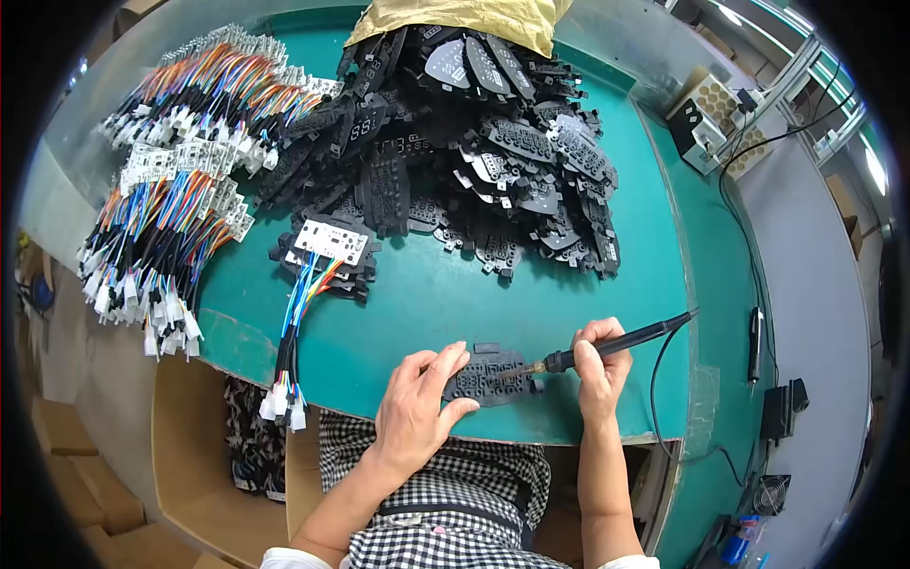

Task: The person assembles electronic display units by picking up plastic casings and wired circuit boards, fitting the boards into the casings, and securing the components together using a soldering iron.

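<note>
A black plastic display panel [488,379] lies on the green mat near the front edge of the table. My left hand [417,403] grips it at its left end, with the thumb below and the fingers above. In my right hand [602,365] is a soldering iron [630,339], held like a pen and slanting down to the left. Its tip meets the panel or hovers just over it; I cannot tell which. Left of the panel, a white circuit board [331,242] with coloured wires rests on more black panels.
A large heap of black panels [384,180] fills the back of the green table [417,313], below a yellow sack [464,19]. Wired circuit boards [161,228] are piled at the left. The iron's cable [654,398] loops at the right. Below stands a cardboard box [190,455].
</note>
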Tool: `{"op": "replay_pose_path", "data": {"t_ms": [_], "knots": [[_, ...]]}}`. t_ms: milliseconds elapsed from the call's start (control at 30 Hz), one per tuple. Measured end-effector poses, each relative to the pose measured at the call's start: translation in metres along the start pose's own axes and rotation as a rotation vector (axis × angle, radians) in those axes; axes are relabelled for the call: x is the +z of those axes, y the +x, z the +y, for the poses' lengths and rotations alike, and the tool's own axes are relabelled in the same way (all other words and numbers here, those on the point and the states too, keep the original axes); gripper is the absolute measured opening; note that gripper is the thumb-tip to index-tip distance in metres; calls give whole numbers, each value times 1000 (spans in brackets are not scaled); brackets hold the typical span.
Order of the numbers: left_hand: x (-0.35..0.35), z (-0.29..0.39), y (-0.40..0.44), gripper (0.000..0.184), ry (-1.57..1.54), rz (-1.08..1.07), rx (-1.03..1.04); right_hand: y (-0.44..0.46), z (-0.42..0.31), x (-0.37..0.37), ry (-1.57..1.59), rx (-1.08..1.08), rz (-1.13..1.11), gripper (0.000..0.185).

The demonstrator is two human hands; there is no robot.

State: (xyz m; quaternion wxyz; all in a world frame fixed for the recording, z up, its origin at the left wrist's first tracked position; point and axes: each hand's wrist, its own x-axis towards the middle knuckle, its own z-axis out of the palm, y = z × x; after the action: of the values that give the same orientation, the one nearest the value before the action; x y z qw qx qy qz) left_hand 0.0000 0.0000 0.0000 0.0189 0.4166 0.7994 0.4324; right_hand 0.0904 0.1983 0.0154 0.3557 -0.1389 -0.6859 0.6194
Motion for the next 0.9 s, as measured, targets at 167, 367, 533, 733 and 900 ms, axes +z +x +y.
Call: {"op": "replay_pose_path", "data": {"t_ms": [167,367,533,733,900], "knots": [[-1,1,2,69,-7,34,18,1,1,-1,2,-7,-41,10],[-1,1,2,69,-17,31,11,2,-2,1,-26,-1,-8,10],[-1,2,2,67,-6,25,2,1,-1,1,12,4,-32,10],[1,1,-1,65,-39,11,-19,-1,0,-3,7,-10,-17,8],[-8,-2,-2,66,-178,-43,-43,6,9,-10,134,63,233,5]]}}
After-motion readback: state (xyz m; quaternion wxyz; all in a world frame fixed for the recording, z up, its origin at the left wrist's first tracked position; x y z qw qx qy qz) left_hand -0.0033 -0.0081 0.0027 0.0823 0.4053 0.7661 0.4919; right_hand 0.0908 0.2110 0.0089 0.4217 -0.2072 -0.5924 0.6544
